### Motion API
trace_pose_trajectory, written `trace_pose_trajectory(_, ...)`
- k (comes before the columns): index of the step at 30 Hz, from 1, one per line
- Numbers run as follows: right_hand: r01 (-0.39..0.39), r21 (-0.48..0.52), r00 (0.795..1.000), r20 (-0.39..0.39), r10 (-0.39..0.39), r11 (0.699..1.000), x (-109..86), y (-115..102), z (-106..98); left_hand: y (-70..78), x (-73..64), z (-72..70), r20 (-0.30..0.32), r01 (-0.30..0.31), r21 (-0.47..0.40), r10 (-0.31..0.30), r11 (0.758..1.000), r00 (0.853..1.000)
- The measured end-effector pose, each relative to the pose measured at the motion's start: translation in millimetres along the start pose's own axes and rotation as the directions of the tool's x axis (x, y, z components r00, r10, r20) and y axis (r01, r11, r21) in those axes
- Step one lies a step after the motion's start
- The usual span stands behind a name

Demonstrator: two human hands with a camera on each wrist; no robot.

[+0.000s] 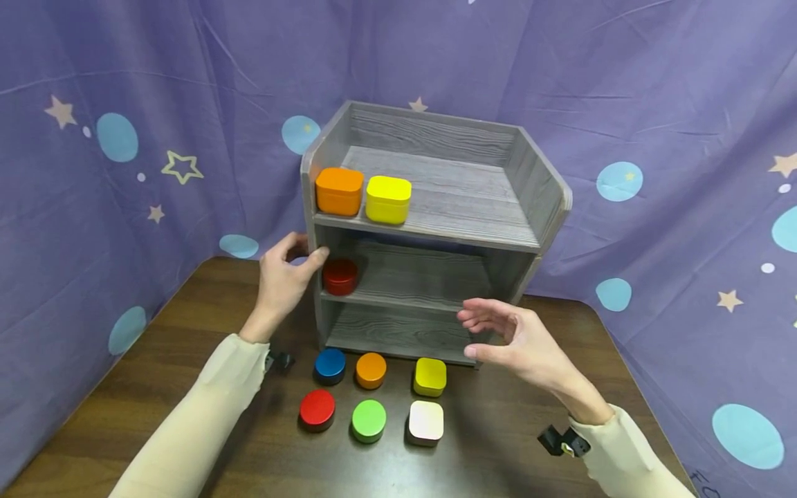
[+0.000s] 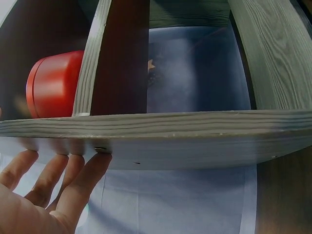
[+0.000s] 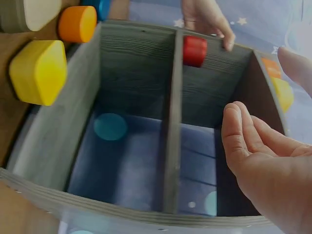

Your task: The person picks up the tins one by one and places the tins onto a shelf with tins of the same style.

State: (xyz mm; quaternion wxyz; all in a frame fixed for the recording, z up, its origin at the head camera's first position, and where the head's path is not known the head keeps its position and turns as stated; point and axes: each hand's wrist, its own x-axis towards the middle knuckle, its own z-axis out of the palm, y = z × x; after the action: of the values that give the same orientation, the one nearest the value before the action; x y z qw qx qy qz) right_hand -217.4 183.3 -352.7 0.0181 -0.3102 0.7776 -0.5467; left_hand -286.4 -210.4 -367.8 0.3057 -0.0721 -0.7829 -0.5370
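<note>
My left hand (image 1: 283, 277) holds the left side panel of a grey wooden shelf (image 1: 436, 232). In the left wrist view its fingertips (image 2: 100, 158) touch the panel's outer face, and in the head view the thumb lies at the front edge. Close by, a red round tin (image 1: 340, 278) stands at the left end of the middle shelf. My right hand (image 1: 523, 342) hovers before the shelf's lower right side, thumb apart from the fingers, holding nothing. On the top board sit an orange square tin (image 1: 339, 192) and a yellow square tin (image 1: 389, 200), side by side at the left.
On the brown table (image 1: 249, 443) before the shelf stand blue (image 1: 330, 366), orange (image 1: 371, 371), red (image 1: 317, 410) and green (image 1: 369, 421) round tins. Right of them are a yellow square tin (image 1: 429, 377) and a white one (image 1: 426, 423). A purple curtain (image 1: 436, 55) hangs behind.
</note>
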Motion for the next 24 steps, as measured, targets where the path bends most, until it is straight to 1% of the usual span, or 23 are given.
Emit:
trace_pose_trajectory(6,-0.056,0.008,0.998,-0.001,0.056,0.998,-6.6,21,10,0.4,0.1,0.0,-0.001,0.0,-0.008,0.0,1.0,1.0)
trace_pose_trajectory(16,-0.135,-0.022,0.991,0.008,0.136,0.991,-16.4,54,23,1.4,-0.4,0.2,0.001,0.0,-0.023,0.0,1.0,1.0)
trace_pose_trajectory(24,-0.152,-0.025,0.988,0.019,0.152,0.988,-22.6,76,31,0.4,-1.6,0.1,-0.001,0.002,-0.021,-0.002,1.0,1.0)
